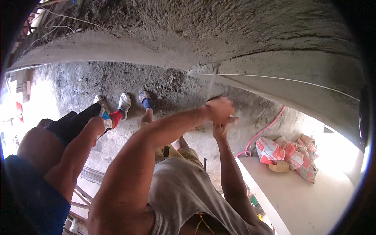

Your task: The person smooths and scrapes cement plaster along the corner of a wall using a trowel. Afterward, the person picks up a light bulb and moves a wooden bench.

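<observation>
While our left arm crosses in front of our chest, its elbow bent and its forearm slanting up toward the right, our right arm rises from the lower right with the forearm nearly upright. The two meet just right of the middle of the view: our left hand (221, 109) sits on top, blurred and turned with its back toward us, and our right hand (221, 130) is just beneath it, touching or overlapping it. Our left fingers look curled in, but the blur hides how tightly. Our right hand looks partly closed, and we cannot tell whether it grips anything. A thin dark edge (213, 97) shows along the top of the left hand; we cannot make out what it belongs to, nor whether we hold it.

Beyond our hands stands a rough grey wall (254, 23), with a thin white line (282, 78) running across it to the right. To our right, a pink hose (267, 127) curves near the crumpled red-and-white bags (270, 150), which lie on a pale slab (305, 199). On our left, a co-worker in a dark blue top (33, 196) leans close by.
</observation>
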Tool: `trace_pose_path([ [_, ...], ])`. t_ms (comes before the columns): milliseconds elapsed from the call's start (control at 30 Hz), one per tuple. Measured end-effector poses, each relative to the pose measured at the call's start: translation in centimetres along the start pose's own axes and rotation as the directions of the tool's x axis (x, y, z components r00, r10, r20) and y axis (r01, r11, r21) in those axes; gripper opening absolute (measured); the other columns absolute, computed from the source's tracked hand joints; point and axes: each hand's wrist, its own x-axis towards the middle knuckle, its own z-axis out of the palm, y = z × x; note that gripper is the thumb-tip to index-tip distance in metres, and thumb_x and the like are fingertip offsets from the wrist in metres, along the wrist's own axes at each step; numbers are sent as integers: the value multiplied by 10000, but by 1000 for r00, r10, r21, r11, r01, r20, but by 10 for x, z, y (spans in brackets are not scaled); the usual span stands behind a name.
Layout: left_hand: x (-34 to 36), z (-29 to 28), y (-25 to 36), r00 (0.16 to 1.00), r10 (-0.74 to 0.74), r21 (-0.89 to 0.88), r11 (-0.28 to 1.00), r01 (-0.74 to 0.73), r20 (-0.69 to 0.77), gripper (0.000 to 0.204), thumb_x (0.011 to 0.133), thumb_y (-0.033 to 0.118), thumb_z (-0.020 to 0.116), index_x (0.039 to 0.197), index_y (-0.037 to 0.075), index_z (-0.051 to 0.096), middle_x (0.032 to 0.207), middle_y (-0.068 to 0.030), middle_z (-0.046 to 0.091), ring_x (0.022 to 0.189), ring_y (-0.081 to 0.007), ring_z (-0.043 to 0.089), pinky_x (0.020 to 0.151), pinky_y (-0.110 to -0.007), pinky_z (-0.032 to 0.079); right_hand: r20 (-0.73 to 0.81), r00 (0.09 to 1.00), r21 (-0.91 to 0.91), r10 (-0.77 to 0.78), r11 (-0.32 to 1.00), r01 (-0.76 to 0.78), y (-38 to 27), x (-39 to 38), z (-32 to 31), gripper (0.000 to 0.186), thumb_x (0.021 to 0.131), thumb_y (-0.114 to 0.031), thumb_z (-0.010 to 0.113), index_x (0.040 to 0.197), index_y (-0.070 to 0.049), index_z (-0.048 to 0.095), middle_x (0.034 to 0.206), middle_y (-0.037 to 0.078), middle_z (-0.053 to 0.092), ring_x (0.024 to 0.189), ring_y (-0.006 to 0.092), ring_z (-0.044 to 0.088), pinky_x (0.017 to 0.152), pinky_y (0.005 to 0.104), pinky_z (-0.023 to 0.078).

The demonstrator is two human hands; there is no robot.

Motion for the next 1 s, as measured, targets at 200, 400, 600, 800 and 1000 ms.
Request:
trace_pose_path([
  [200,1,-20,8,999,-29,-48,998,30,14,671,852,583,391,687,-16,645,688,-211,618,710,-381,624,697,-455,499,86,959,286,269,916,-282,-50,1,-4,224,908,-218,481,918,-13,570,802,30,553,760,156,479,657,319,387],
  [400,0,-62,66,986,145,88,987,-138,-80,677,874,562,372,637,-15,636,659,-206,612,712,-360,633,672,-455,497,-118,960,-115,-256,963,242,-55,-10,-37,245,921,-266,483,868,-41,566,709,-12,506,579,88,442,474,258,333],
  [600,-1,1,-1,985,-154,86,985,147,80,617,873,537,391,697,6,652,713,-190,620,734,-352,626,668,-468,478,-28,987,134,-157,978,160,-22,6,19,183,890,-122,453,1008,-16,544,905,75,540,839,197,472,736,378,403],
  [800,-111,56,42,1000,-5,64,998,4,18,511,830,515,491,808,32,655,804,-167,605,801,-321,599,754,-446,462,225,866,-159,-447,860,485,51,-87,51,287,842,-275,507,1002,-45,568,986,183,614,792,368,601,604,443,447],
  [1000,-214,110,48,989,-146,49,988,145,1,410,845,425,533,1024,66,620,1121,-155,560,1080,-307,522,893,-407,427,325,830,-467,453,840,-276,52,-120,27,399,828,-324,571,1097,-36,512,972,232,590,844,406,588,683,497,439],
])
